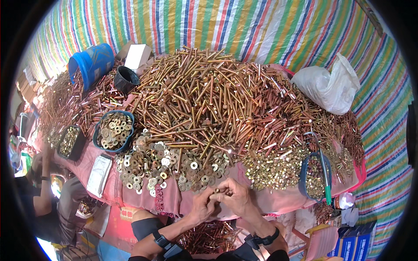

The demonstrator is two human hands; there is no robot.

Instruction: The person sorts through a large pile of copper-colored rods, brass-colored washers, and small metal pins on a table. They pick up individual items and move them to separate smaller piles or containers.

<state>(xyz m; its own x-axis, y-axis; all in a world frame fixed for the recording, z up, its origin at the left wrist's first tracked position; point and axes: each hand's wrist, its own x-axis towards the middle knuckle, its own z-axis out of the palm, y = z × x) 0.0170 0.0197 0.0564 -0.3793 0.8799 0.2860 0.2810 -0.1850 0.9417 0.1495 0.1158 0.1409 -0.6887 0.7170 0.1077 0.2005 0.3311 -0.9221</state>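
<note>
A white plastic bag [329, 85], bulging and knotted, sits right of the bolt heap [209, 95]. A white cardboard box [137, 56] lies at the heap's far left edge. A flat clear packet [99, 174] rests on the pink cloth, left and nearer than the heap. Blue boxes [355, 244] with white labels stand low right, below the heap.

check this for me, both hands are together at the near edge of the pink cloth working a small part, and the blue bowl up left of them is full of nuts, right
Not quite. The head view shows the blue bowl holding flat round washers with holes, not nuts. The rest stands: the left hand and right hand meet at the near edge of the pink cloth, fingers pinching a small metal part.
</note>
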